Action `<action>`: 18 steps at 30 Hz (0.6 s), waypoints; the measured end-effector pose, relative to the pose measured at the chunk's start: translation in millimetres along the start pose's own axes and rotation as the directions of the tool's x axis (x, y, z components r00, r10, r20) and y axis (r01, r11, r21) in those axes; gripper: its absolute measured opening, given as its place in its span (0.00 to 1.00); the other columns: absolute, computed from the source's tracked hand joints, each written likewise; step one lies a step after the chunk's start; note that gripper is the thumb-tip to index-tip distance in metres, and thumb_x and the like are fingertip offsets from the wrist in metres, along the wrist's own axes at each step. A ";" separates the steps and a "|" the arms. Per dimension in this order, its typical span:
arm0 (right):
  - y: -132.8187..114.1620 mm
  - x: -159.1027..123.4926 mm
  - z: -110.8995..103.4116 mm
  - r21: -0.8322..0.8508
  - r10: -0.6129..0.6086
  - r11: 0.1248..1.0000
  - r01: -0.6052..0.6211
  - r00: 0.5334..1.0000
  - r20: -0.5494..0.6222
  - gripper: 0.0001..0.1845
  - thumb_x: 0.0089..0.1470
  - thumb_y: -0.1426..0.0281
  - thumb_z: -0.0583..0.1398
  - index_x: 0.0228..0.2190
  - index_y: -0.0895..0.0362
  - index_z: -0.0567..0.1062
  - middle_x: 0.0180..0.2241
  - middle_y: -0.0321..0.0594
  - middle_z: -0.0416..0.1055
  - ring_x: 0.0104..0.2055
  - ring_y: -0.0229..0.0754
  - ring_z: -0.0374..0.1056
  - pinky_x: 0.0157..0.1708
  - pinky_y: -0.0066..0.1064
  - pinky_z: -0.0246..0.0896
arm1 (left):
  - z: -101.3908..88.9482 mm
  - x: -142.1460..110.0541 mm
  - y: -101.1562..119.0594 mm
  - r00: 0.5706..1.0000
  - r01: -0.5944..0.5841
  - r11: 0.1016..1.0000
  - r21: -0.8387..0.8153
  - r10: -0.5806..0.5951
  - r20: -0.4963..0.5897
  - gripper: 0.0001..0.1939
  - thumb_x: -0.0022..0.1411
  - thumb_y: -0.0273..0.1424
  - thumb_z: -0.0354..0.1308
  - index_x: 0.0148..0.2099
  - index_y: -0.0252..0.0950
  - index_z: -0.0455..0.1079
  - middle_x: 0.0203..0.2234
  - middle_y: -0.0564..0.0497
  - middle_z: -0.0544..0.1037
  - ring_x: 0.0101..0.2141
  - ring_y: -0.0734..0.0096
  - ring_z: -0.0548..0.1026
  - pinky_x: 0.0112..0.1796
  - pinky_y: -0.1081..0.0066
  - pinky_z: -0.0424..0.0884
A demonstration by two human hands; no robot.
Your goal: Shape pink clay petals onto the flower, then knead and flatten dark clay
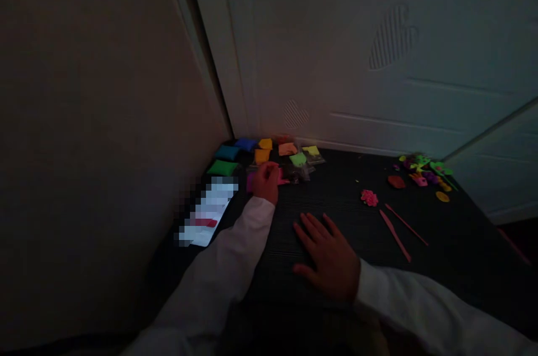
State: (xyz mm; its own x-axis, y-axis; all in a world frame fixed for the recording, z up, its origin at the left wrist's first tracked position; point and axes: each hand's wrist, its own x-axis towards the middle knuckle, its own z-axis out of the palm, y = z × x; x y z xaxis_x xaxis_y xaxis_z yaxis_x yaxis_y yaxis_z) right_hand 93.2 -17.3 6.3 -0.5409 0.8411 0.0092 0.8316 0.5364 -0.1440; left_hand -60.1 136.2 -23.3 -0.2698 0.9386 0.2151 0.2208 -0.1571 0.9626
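Pink packet (283,176) by your left hand (266,181).
Its fingers curl there on the worktop (336,188); I can't tell if they grip it. Your right hand (325,252) lies flat, fingers spread. A quick tug could drag the light green packet (298,160) along too, because the two sit so close together.

Tbl (286,204): phone (210,213) L, pkts (223,167) behind it, knife (395,235) R.
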 end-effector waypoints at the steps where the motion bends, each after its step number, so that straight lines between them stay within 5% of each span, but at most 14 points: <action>1: -5.9 -11.1 1.1 0.009 -0.015 1.000 0.015 0.999 0.037 0.38 0.49 0.47 0.42 0.56 0.56 0.48 0.58 0.44 0.43 0.59 0.45 0.39 0.56 0.44 0.30 | 0.7 -0.4 0.4 1.000 -0.001 1.000 0.000 0.001 0.008 0.12 0.58 0.33 0.49 0.42 0.31 0.64 0.35 0.49 0.70 0.33 0.73 0.70 0.33 0.67 0.69; 5: -6.7 -8.5 0.8 -0.017 -0.009 1.000 0.009 1.000 0.022 0.38 0.50 0.48 0.41 0.56 0.58 0.47 0.58 0.42 0.43 0.60 0.43 0.38 0.57 0.43 0.28 | 2.6 -1.9 0.7 0.999 -0.010 1.000 0.005 0.010 0.034 0.11 0.58 0.33 0.49 0.40 0.31 0.64 0.32 0.50 0.70 0.30 0.75 0.70 0.30 0.69 0.69; 12: 37.2 77.7 -7.6 -0.084 0.052 0.994 -0.064 0.989 -0.136 0.38 0.52 0.50 0.39 0.56 0.64 0.47 0.59 0.48 0.36 0.61 0.47 0.28 0.55 0.50 0.18 | -1.0 -0.3 -5.7 0.999 -0.053 0.998 0.027 0.053 0.014 0.12 0.58 0.33 0.49 0.41 0.31 0.64 0.33 0.49 0.70 0.31 0.74 0.70 0.31 0.68 0.69; 15: 32.6 67.4 -6.2 -0.090 0.005 0.996 -0.015 0.994 -0.108 0.38 0.52 0.49 0.39 0.56 0.63 0.48 0.59 0.47 0.40 0.60 0.47 0.33 0.56 0.49 0.22 | -0.8 -0.1 -5.1 0.998 -0.065 0.998 0.021 0.065 0.015 0.12 0.59 0.33 0.49 0.41 0.31 0.64 0.33 0.49 0.70 0.31 0.74 0.70 0.31 0.69 0.69; 18: 15.2 26.3 -0.5 -0.079 -0.047 0.996 0.044 0.998 -0.042 0.39 0.50 0.48 0.40 0.56 0.62 0.48 0.58 0.46 0.42 0.60 0.45 0.35 0.56 0.45 0.27 | 1.6 -1.1 -2.7 0.998 -0.063 0.998 0.018 0.063 0.030 0.12 0.59 0.33 0.49 0.41 0.31 0.64 0.33 0.50 0.70 0.30 0.75 0.70 0.30 0.69 0.69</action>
State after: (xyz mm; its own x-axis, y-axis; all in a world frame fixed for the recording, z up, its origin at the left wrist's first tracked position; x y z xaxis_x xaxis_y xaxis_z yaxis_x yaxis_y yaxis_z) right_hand 91.7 13.1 4.9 -0.5739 0.8169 0.0575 0.8144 0.5767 -0.0649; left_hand -58.9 136.1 -26.5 -0.2268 0.9357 0.2701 0.2539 -0.2109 0.9439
